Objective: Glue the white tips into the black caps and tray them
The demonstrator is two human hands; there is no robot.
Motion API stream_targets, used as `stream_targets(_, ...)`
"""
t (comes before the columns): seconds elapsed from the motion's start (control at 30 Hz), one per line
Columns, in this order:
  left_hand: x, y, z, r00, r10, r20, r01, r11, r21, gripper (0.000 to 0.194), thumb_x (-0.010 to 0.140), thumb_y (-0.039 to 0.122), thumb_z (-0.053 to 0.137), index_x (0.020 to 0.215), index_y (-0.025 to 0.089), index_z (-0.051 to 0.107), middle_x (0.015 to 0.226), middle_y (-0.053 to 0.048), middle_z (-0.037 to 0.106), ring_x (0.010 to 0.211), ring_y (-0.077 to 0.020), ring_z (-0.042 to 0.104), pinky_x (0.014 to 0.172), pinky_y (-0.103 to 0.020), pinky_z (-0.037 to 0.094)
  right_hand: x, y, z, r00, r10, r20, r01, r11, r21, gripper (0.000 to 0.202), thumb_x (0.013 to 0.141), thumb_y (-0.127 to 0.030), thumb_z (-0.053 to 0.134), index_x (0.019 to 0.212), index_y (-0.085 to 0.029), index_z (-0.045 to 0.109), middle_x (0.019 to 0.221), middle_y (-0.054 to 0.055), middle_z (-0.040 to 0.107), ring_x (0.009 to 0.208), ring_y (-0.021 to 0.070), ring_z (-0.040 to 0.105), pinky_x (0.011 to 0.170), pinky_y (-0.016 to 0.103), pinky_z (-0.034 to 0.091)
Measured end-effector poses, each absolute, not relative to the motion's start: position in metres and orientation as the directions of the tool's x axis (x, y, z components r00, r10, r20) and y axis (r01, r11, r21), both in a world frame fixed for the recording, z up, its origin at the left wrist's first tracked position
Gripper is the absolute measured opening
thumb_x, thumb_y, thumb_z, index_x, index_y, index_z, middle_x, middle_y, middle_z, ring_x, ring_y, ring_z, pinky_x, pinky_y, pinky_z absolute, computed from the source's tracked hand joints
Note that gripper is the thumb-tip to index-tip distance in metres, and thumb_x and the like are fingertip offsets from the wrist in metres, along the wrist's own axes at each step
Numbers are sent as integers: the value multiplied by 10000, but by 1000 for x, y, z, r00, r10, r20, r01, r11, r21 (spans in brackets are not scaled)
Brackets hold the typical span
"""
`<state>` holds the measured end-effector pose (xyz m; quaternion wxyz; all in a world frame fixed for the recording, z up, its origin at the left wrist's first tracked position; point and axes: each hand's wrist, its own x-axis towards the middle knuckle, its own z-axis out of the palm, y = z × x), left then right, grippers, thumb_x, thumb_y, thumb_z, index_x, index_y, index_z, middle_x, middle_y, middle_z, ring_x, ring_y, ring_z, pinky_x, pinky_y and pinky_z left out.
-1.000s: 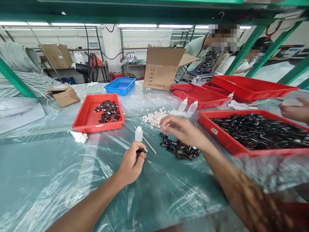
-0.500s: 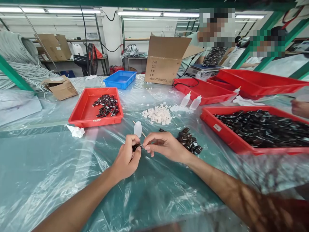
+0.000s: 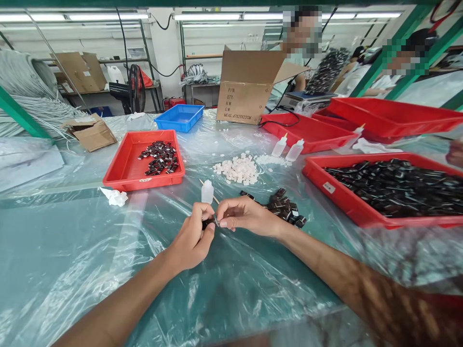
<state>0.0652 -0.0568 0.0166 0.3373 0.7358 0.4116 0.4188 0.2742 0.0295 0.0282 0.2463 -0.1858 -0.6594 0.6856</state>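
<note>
A small black rectangular piece [image 3: 207, 223] is pinched between the thumb and fingers of my left hand [image 3: 191, 241], mostly covered by them. My right hand [image 3: 249, 217] comes in from the other side, thumb and forefinger pressed together at the end of that piece. Something tiny and pale shows at those fingertips, too small to name. Just behind my hands stands a small white squeeze bottle [image 3: 207, 193], with a thin wooden stick [image 3: 216, 199] by it. A loose pile of similar black pieces [image 3: 285, 209] lies beyond my right wrist.
White chips [image 3: 237, 169] lie heaped mid-table, near two dropper bottles [image 3: 294, 151]. A red tray [image 3: 119, 182] with black pieces is left; a fuller red tray [image 3: 347, 205] is right. Behind are a blue tray [image 3: 181, 128], a carton [image 3: 238, 86] and co-workers. Plastic film covers the table.
My right fingertips have closed in tighter against the end of the black piece. Both hands appear slightly farther right. The view has shifted a little.
</note>
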Motion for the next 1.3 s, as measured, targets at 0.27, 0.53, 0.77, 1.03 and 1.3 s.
stream_targets(0.27, 62, -56, 21, 442, 853, 277, 279, -424, 862, 111, 1096, 195, 385, 1137, 293, 351, 909, 15, 650, 748, -182, 615, 759, -346, 480, 268, 28, 13, -849, 528, -7, -121, -207, -971, 354, 823, -401, 956, 884, -153, 710, 790, -14, 719, 675, 97, 652, 643, 233, 527)
stream_targets(0.53, 62, -58, 24, 472, 803, 363, 327, -542, 774, 129, 1063, 179, 414, 1092, 293, 361, 865, 8, 669, 732, -209, 673, 701, -339, 489, 264, 29, 5, -876, 483, 19, -138, -212, -968, 442, 771, -425, 991, 873, -189, 632, 786, -32, 706, 665, 99, 647, 653, 243, 535)
stream_targets(0.77, 65, -73, 32, 480, 820, 311, 524, -552, 648, 221, 995, 134, 436, 1127, 299, 370, 790, 19, 620, 605, -215, 547, 623, -347, 413, 267, 27, 3, -902, 430, 36, -142, -216, -966, 422, 788, -368, 982, 872, -184, 612, 803, -24, 711, 676, 94, 640, 637, 234, 514)
stream_targets(1.03, 64, -72, 37, 510, 817, 268, 553, -551, 625, 294, 931, 136, 504, 1127, 323, 390, 810, 1, 622, 620, -239, 568, 602, -370, 417, 264, 26, 3, -901, 434, 16, -106, -183, -977, 531, 629, -282, 1057, 807, -195, 564, 846, -17, 725, 756, 131, 709, 696, 261, 565)
stream_targets(1.3, 54, -62, 31, 339, 913, 227, 525, -383, 760, 167, 1000, 300, 551, 1079, 320, 405, 670, 112, 451, 522, -148, 440, 547, -289, 326, 276, 48, 23, -866, 493, 81, -16, 136, -991, 475, 671, -493, 1013, 827, -185, 686, 706, -41, 682, 626, 103, 580, 602, 244, 475)
